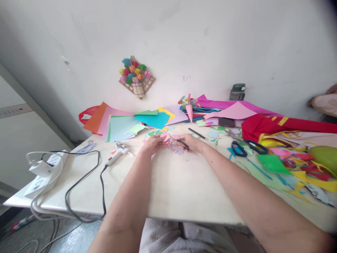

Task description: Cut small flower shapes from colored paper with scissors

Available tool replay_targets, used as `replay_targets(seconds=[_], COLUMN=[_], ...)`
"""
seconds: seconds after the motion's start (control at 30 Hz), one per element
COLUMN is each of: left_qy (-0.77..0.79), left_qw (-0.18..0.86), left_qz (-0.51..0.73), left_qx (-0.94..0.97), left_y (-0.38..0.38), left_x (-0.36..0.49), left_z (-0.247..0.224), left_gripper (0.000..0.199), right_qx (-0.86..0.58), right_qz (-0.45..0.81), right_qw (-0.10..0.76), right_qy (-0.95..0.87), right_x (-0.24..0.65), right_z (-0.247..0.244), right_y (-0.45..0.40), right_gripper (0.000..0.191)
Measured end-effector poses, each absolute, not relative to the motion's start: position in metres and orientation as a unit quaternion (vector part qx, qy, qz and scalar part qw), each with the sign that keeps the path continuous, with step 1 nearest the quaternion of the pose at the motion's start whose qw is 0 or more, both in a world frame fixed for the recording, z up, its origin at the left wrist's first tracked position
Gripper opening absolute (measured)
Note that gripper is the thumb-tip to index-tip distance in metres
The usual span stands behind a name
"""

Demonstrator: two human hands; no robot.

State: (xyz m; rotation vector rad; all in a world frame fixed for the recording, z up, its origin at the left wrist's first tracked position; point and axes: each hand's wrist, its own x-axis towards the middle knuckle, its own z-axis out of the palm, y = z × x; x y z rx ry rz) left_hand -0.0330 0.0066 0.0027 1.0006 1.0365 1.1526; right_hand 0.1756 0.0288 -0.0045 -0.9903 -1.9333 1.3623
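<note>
My left hand (pixel 154 143) pinches a small piece of pink paper (pixel 165 136) above the middle of the table. From the right, my right hand (pixel 192 142) grips small dark-handled scissors (pixel 182 143), with the thin blades pointing left at the pink paper. Whether the blades are parted is too small to tell. Beneath and between the hands lie pale purple paper cut-outs (pixel 179 151). Just behind my right hand rests a black pen (pixel 198 134).
At left, a glue gun (pixel 117 154) trails its black cord to a power strip (pixel 44 175). Coloured paper sheets (pixel 118 128) and a pink paper cone with flowers (pixel 189 112) line the wall. Large blue-handled scissors (pixel 239 149) lie among paper scraps (pixel 273 163) at right.
</note>
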Motion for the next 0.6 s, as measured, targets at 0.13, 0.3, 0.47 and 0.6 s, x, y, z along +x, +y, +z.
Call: replay_targets(seconds=[0.13,0.3,0.47,0.6], left_qy=[0.455,0.457,0.447,0.441], left_qw=[0.608,0.607,0.602,0.603], left_qz=[0.498,0.502,0.508,0.505], left_qx=[0.42,0.414,0.425,0.432], left_y=[0.0051,0.0045,0.0052,0.0057], left_x=[-0.0296,-0.0294,-0.0326,-0.0339], left_z=[0.0055,0.0064,0.0044,0.0037], left_gripper=[0.004,0.004,0.008,0.011], right_qx=[-0.374,-0.36,-0.354,-0.355], right_qz=[0.507,0.512,0.51,0.504], right_qw=[0.289,0.299,0.294,0.292], right_qy=[-0.721,-0.721,-0.727,-0.731], right_x=[0.1751,0.1754,0.1756,0.1756], right_z=[-0.0038,-0.0001,0.0005,0.0027], right_y=[0.0277,0.0243,0.0242,0.0223], right_gripper=[0.038,0.038,0.041,0.043])
